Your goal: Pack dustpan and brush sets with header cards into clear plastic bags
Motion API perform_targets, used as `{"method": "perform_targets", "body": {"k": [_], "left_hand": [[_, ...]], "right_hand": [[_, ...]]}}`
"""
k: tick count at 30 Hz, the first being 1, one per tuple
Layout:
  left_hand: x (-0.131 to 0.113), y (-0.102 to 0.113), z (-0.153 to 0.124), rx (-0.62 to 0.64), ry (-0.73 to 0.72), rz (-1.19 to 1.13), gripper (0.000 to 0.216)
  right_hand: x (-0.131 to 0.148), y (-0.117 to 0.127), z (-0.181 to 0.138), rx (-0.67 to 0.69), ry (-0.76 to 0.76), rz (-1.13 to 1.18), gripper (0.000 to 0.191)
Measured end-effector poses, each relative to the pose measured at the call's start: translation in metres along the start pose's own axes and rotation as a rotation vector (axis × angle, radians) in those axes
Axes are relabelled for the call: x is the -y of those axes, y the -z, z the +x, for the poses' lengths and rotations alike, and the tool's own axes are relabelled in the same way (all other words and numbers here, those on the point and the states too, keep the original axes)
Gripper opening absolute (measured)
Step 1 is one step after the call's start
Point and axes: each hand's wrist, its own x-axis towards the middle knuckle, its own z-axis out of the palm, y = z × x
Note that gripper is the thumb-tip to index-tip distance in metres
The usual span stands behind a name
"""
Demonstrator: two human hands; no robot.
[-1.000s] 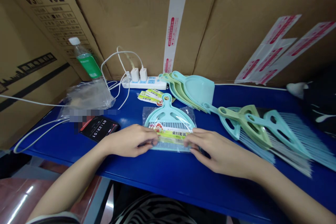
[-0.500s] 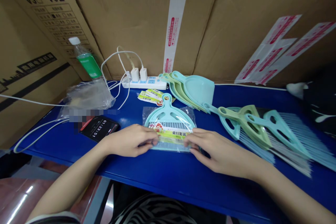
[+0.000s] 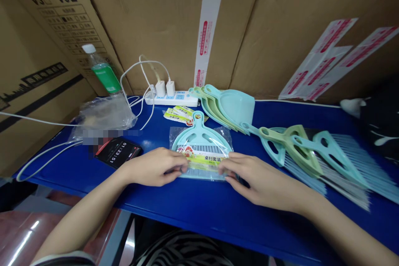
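Note:
A light blue dustpan and brush set (image 3: 199, 136) lies flat on the blue table, handle pointing away from me, inside a clear plastic bag (image 3: 227, 135). Across its front part runs a yellow-green printed card (image 3: 201, 158). My left hand (image 3: 160, 167) is closed at the left edge of the bag, fingers curled and thumb underneath. At the right edge, my right hand (image 3: 245, 174) pinches the bag near the card's end. Both sets of fingertips partly cover the bag's lower sides, so their exact grip is hidden.
Stacked dustpans (image 3: 235, 106) stand behind, with loose brushes (image 3: 288, 143) to the right. More printed cards (image 3: 179, 115) lie by the power strip (image 3: 183, 99). On the left are a phone (image 3: 116, 153), crumpled plastic bags (image 3: 104, 112), a bottle (image 3: 106, 75) and cables. Cardboard boxes (image 3: 165, 20) wall the back.

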Motion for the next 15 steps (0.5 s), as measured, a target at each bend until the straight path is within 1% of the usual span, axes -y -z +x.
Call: {"method": "perform_targets", "body": {"k": [15], "left_hand": [[0.0004, -0.0006, -0.0001, -0.010, -0.007, -0.001, 0.012]], "right_hand": [[-0.0006, -0.0007, 0.0010, -0.019, 0.010, -0.017, 0.016]]}}
